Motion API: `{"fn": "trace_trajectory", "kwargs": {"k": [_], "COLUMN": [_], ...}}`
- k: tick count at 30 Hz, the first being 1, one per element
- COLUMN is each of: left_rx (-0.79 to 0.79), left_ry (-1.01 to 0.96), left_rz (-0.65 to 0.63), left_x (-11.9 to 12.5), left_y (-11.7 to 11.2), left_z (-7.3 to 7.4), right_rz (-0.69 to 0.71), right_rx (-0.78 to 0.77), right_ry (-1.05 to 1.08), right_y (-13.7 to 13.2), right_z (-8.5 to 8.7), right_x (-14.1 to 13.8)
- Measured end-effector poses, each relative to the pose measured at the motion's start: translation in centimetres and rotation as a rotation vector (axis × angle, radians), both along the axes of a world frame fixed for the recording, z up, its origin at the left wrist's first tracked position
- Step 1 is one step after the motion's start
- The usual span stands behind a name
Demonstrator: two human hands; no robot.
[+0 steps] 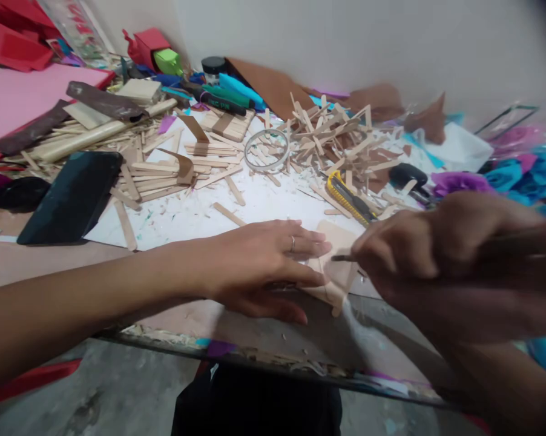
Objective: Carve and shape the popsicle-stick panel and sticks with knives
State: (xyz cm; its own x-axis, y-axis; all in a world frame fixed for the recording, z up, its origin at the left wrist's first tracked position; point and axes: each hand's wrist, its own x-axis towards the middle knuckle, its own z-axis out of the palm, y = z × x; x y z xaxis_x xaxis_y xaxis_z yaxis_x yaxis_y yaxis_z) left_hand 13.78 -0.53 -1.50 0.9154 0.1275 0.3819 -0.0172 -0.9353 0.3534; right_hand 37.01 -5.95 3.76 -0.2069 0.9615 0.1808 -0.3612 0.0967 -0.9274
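My left hand (268, 266), with a ring on one finger, lies flat and open. Its fingertips rest on a small panel of pale wooden craft sticks (341, 287), part of which the hand covers. My right hand (418, 248) is closed and smeared by motion at the panel's right side. From its fingers a thin dark-tipped tool (342, 258) points left over the panel; the rest of it is hidden, so its kind is unclear. Just behind the panel lies a yellow box cutter (348, 197).
Craft sticks (332, 136) are heaped at the back, beside a tape roll (287, 151). A dark phone (71, 197) lies on the left. Paper flowers (522, 175) fill the right side. The table's front edge (273, 362) runs close below my hands.
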Motion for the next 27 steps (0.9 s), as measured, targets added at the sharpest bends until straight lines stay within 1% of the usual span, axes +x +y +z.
{"fn": "trace_trajectory", "kwargs": {"k": [2, 4, 9, 17, 21, 24, 27], "left_rx": [-0.009, -0.016, -0.033, -0.034, -0.066, -0.103, -0.132], "left_ry": [-0.006, -0.015, 0.022, 0.039, 0.061, 0.076, 0.061], "left_rz": [0.004, 0.003, -0.013, -0.022, -0.030, -0.054, -0.063], "left_x": [-0.1, -0.1, -0.2, -0.1, -0.1, 0.1, 0.3], "left_y": [0.0, 0.0, 0.2, 0.3, 0.3, 0.4, 0.5], "left_z": [-0.1, -0.1, 0.0, -0.2, 0.1, 0.4, 0.5], "right_rz": [-0.023, -0.015, -0.008, 0.021, 0.021, 0.003, 0.005], "right_rx": [-0.027, -0.055, -0.035, -0.111, -0.091, -0.030, -0.019], "right_ry": [-0.007, -0.010, 0.003, -0.111, -0.160, -0.149, -0.151], "right_y": [0.2, 0.3, 0.6, 0.4, 0.3, 0.2, 0.3], "right_z": [-0.1, -0.3, -0.7, 0.2, 0.4, 0.2, 0.2], "right_x": [-0.4, -1.1, -1.9, -1.2, -1.2, -1.7, -2.4]}}
